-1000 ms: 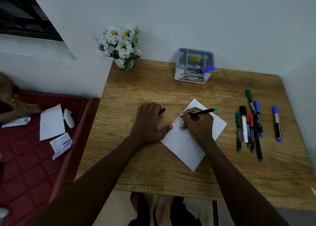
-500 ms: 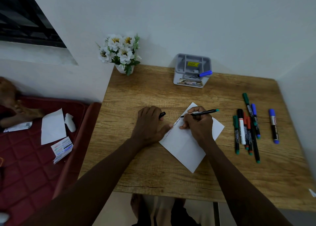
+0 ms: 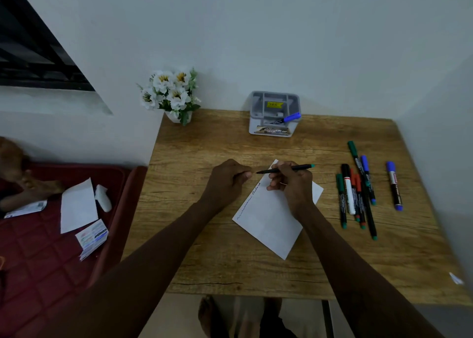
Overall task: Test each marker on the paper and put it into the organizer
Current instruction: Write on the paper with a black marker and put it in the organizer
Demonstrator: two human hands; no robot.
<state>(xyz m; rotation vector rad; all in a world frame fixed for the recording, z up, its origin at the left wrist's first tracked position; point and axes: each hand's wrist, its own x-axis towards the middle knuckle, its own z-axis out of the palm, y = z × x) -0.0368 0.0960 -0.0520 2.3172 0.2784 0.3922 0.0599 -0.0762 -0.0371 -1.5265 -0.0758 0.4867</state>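
The head view looks down on a brown wooden table (image 3: 204,255). In the middle lies a white sheet of paper (image 3: 268,225) with a thin dark scribble along its edge at 9 o'clock.

The right hand (image 3: 291,186) is over the top corner of the paper. Its fingers are wrapped tight around a thin black marker with a green end (image 3: 294,168). The marker lies flat, with its tip pointing to 9 o'clock, just off the paper.

The left hand (image 3: 227,181) is right beside that tip. Its fingers are curled in, and I cannot tell if anything is inside.

At 12 o'clock on the table stands a grey plastic organizer box (image 3: 254,112). A blue-capped marker (image 3: 290,118) leans in it.

At 3 o'clock lies a bunch of green, red, blue and black markers (image 3: 349,196). One more blue marker (image 3: 394,186) lies apart, further to 3 o'clock.

A small pot of white flowers (image 3: 171,91) sits at 11 o'clock.
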